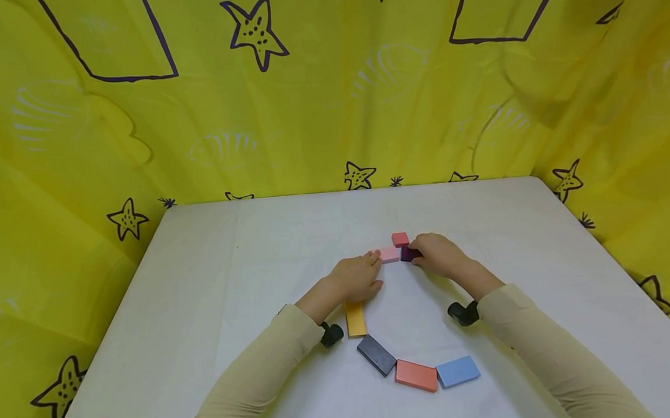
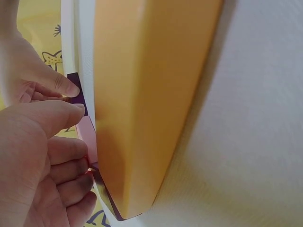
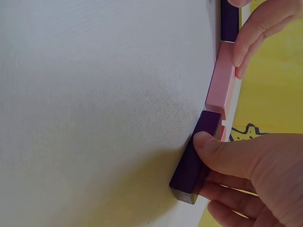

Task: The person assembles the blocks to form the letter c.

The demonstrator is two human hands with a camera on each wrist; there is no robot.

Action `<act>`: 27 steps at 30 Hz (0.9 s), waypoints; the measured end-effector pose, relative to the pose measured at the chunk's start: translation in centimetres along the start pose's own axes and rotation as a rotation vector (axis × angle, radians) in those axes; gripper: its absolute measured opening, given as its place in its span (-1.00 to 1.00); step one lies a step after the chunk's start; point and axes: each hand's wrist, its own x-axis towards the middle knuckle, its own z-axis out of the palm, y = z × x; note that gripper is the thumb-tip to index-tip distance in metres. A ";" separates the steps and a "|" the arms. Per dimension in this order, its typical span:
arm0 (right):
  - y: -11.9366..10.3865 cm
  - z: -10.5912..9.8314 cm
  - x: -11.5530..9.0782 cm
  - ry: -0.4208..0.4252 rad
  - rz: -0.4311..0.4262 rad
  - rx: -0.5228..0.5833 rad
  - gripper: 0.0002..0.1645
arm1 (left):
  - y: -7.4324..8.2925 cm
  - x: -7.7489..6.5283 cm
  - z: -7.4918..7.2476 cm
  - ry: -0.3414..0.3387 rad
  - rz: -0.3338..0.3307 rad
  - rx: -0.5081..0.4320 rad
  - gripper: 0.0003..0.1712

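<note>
My right hand (image 1: 437, 254) pinches a dark purple block (image 3: 189, 163) between thumb and fingers, at one end of a pink block (image 1: 390, 255). In the right wrist view the two blocks' ends nearly meet. My left hand (image 1: 356, 276) rests its fingertips against the outer side of the pink block. Another dark purple block (image 3: 230, 21) shows beyond the pink one, by the left thumb; the left hand covers it in the head view. Just behind the gripped block lies a small red block (image 1: 400, 239).
A yellow-orange block (image 1: 356, 320), a dark grey block (image 1: 376, 355), a coral block (image 1: 416, 376) and a light blue block (image 1: 459, 371) continue a curved row on the white table (image 1: 195, 327). Yellow patterned cloth (image 1: 305, 114) hangs around the back and sides.
</note>
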 end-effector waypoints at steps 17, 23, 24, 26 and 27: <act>-0.4 0.5 -0.1 0.022 0.040 0.012 -0.71 | 0.1 -0.1 0.0 0.030 0.010 0.036 -0.36; -0.5 0.5 -0.2 0.017 0.049 0.016 -0.71 | 0.1 0.0 0.0 0.028 0.007 0.033 -0.36; -0.5 0.5 -0.2 0.017 0.049 0.017 -0.71 | 0.1 0.0 0.0 0.028 0.007 0.029 -0.36; -0.4 0.5 -0.3 0.020 0.047 0.019 -0.70 | 0.1 0.0 0.0 0.025 0.008 0.024 -0.35; -0.5 0.5 -0.3 0.022 0.049 0.022 -0.70 | 0.1 0.0 -0.1 0.025 0.009 0.021 -0.36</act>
